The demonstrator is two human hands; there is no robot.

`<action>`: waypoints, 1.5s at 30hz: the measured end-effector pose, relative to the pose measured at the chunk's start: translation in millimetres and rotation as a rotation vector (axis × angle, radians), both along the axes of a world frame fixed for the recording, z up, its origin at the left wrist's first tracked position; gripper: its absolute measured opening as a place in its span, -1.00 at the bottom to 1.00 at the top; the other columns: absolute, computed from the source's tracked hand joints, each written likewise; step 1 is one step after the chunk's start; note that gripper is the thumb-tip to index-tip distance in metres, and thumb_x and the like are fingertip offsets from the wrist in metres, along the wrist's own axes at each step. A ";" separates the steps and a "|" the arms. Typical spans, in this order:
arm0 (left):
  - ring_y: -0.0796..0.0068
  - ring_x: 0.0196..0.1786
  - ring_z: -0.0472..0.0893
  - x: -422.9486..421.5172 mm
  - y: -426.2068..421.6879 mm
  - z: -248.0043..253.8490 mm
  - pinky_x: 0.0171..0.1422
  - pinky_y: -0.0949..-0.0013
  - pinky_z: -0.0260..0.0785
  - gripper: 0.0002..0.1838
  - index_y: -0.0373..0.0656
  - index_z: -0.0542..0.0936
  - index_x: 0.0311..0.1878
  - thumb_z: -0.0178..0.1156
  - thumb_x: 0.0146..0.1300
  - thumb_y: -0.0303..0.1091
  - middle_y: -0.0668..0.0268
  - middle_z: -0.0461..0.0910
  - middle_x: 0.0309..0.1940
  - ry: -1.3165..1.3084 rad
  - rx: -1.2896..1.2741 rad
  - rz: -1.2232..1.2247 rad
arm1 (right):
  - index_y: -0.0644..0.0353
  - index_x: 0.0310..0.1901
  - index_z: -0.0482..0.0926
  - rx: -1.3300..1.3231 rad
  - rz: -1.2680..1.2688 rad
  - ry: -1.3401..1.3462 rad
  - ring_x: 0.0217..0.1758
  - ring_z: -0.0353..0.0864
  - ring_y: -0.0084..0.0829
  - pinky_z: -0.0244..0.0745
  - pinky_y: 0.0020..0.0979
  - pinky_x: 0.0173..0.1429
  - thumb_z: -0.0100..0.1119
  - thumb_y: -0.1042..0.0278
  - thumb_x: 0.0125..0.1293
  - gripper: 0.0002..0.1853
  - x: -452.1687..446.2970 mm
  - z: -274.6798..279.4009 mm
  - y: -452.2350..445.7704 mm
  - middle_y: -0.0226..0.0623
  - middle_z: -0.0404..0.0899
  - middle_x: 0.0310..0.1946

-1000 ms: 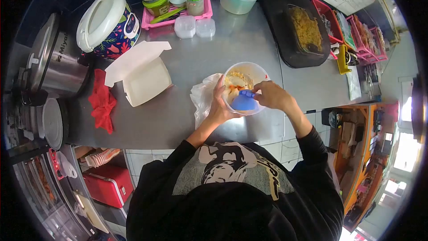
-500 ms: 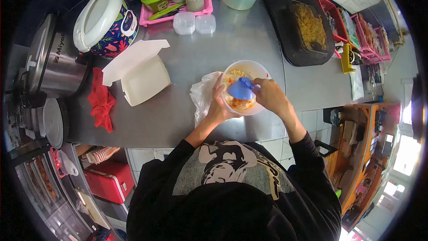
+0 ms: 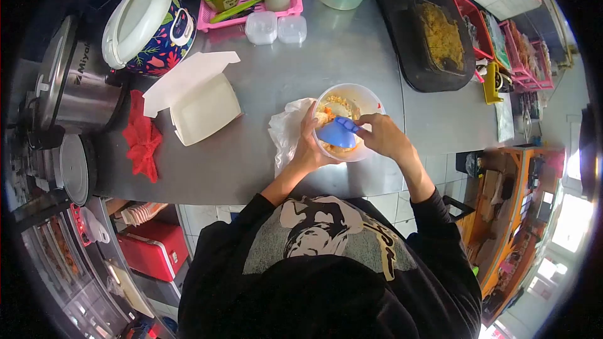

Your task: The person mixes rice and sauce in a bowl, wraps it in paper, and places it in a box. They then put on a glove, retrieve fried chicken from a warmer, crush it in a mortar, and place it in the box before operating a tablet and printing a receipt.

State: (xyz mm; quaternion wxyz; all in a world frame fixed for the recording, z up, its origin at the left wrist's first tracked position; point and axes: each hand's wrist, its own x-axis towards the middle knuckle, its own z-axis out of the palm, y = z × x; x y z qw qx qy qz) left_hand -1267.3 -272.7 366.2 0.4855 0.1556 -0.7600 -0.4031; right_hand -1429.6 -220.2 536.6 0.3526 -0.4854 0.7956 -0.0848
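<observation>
My left hand (image 3: 307, 149) is wrapped round the left side of a round clear plastic tub (image 3: 365, 97). Inside the tub, crumbly food (image 3: 326, 115) with orange bits clings to the left and lower wall. My right hand (image 3: 385, 137) grips the short handle of a blue rice paddle (image 3: 338, 137), whose broad blade is down in the tub. A crumpled clear plastic bag (image 3: 284, 129) lies on the counter beside my left hand. Further left stands an open white paper food box (image 3: 204, 113), its lid folded back and nothing inside.
On the steel counter (image 3: 276, 75) are a red cloth (image 3: 142, 138), a patterned rice warmer (image 3: 151, 31), a steel cooker (image 3: 94, 81) and a pink tray (image 3: 204, 22) of jars. Two small clear containers (image 3: 261, 29) sit before it. At right is a black pan (image 3: 414, 66) with brown food.
The blue rice paddle has turned and moved lower in the tub, uncovering food at its left side. My left hand still holds the tub in nearly the same place.
</observation>
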 end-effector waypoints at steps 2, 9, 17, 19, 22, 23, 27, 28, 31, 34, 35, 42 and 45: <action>-0.26 0.43 0.06 -2.1 0.4 -0.9 0.44 -0.18 0.04 0.41 0.07 -0.14 0.39 0.67 -0.48 -0.01 -0.20 -0.13 0.43 -0.007 -0.007 0.005 | 0.21 -0.12 0.67 -0.008 -0.010 0.024 -0.18 0.67 -0.03 0.55 -0.15 -0.03 0.20 0.38 0.14 -0.73 2.0 -15.0 1.5 0.07 0.65 -0.28; -0.26 0.42 0.07 2.2 1.5 0.4 0.44 -0.20 0.03 0.42 0.08 -0.14 0.40 0.68 -0.49 -0.02 -0.19 -0.07 0.42 0.011 -0.011 -0.024 | 0.22 -0.17 0.67 0.015 0.005 0.042 -0.16 0.67 -0.04 0.56 -0.15 -0.04 0.17 0.34 0.15 -0.76 3.3 -19.3 -3.0 0.01 0.66 -0.32; -0.27 0.43 0.05 3.5 1.0 7.6 0.45 -0.21 -0.01 0.38 0.13 -0.14 0.39 0.67 -0.45 -0.02 -0.19 -0.07 0.42 -0.036 0.031 -0.007 | 0.28 -0.28 0.65 -0.293 0.193 0.216 -0.21 0.67 0.01 0.55 -0.12 -0.05 0.18 0.37 0.12 -0.81 14.3 -24.1 -14.8 0.03 0.65 -0.34; -0.26 0.43 0.05 3.3 -0.8 7.6 0.45 -0.21 0.00 0.39 0.14 -0.14 0.39 0.67 -0.46 -0.02 -0.19 -0.09 0.42 -0.063 0.076 -0.023 | 0.26 -0.26 0.65 -0.186 0.116 0.197 -0.22 0.67 0.02 0.56 -0.11 -0.07 0.18 0.38 0.13 -0.82 14.7 -32.9 -12.8 0.02 0.65 -0.34; -0.26 0.43 0.05 6.4 2.5 8.7 0.45 -0.20 0.01 0.39 0.15 -0.14 0.38 0.68 -0.48 -0.02 -0.18 -0.11 0.43 -0.054 0.038 -0.026 | 0.23 -0.21 0.65 -0.234 0.080 0.156 -0.23 0.66 0.05 0.56 -0.10 -0.11 0.21 0.38 0.14 -0.81 6.8 -29.8 -7.2 0.05 0.64 -0.36; -0.25 0.43 0.05 4.1 -0.8 10.5 0.45 -0.20 0.02 0.39 0.15 -0.14 0.38 0.68 -0.48 -0.02 -0.18 -0.11 0.43 -0.036 0.002 -0.018 | 0.24 -0.17 0.65 -0.272 0.049 0.139 -0.23 0.65 0.06 0.56 -0.09 -0.10 0.21 0.38 0.14 -0.77 1.2 -21.3 -7.2 0.07 0.64 -0.37; -0.26 0.43 0.04 2.3 -1.0 3.8 0.44 -0.19 0.03 0.42 0.15 -0.14 0.38 0.68 -0.52 0.02 -0.19 -0.10 0.42 -0.029 0.043 -0.007 | 0.26 -0.12 0.64 -0.311 -0.017 0.267 -0.20 0.63 0.08 0.53 -0.08 -0.08 0.18 0.35 0.19 -0.74 7.9 -32.7 -10.5 0.11 0.63 -0.33; -0.27 0.43 0.04 0.9 -2.3 3.5 0.44 -0.20 0.03 0.42 0.15 -0.14 0.38 0.68 -0.53 0.02 -0.19 -0.10 0.42 -0.035 0.016 0.001 | 0.25 -0.11 0.64 -0.325 0.046 0.296 -0.18 0.63 0.08 0.53 -0.09 -0.07 0.17 0.34 0.20 -0.74 3.3 -46.5 -10.4 0.11 0.63 -0.31; -0.31 0.42 0.04 2.2 2.2 4.5 0.42 -0.22 0.07 0.41 0.12 -0.14 0.36 0.68 -0.53 0.00 -0.20 -0.10 0.41 -0.137 0.119 0.015 | 0.15 -0.10 0.65 -0.122 0.164 0.163 -0.18 0.66 0.01 0.56 -0.10 -0.05 0.20 0.38 0.11 -0.72 -3.5 -32.9 -6.3 0.05 0.65 -0.25; -0.31 0.41 0.05 -0.8 3.3 13.6 0.41 -0.24 0.09 0.39 0.12 -0.14 0.35 0.68 -0.51 -0.02 -0.20 -0.11 0.41 -0.058 0.024 0.023 | 0.14 -0.12 0.67 -0.083 0.302 0.146 -0.14 0.65 -0.02 0.54 -0.14 0.01 0.20 0.34 0.13 -0.73 -18.5 -9.8 -5.1 0.01 0.65 -0.25; -0.30 0.41 0.06 -1.8 0.3 14.2 0.41 -0.24 0.10 0.38 0.12 -0.14 0.35 0.68 -0.50 -0.03 -0.19 -0.10 0.41 -0.050 0.005 0.023 | 0.16 -0.12 0.67 -0.066 0.343 0.174 -0.14 0.64 0.00 0.52 -0.13 0.01 0.20 0.32 0.15 -0.74 -23.8 7.6 -13.1 0.03 0.65 -0.26; -0.25 0.40 0.08 -8.1 -5.3 12.3 0.39 -0.23 0.13 0.37 0.14 -0.14 0.35 0.68 -0.47 -0.07 -0.17 -0.05 0.38 0.011 -0.027 0.044 | 0.24 -0.09 0.61 0.007 0.247 0.192 -0.41 0.66 -0.04 0.57 -0.16 -0.33 0.15 0.31 0.22 -0.72 -35.6 -9.9 -19.2 0.04 0.64 -0.40; -0.24 0.39 0.10 -6.0 0.3 5.8 0.39 -0.21 0.13 0.38 0.09 -0.14 0.36 0.68 -0.48 -0.07 -0.17 -0.04 0.38 0.024 -0.038 0.049 | 0.33 -0.04 0.52 0.297 -0.038 -0.115 -0.71 0.54 -0.27 0.39 -0.30 -0.72 0.08 0.30 0.30 -0.70 -25.1 -0.5 -10.4 -0.07 0.56 -0.58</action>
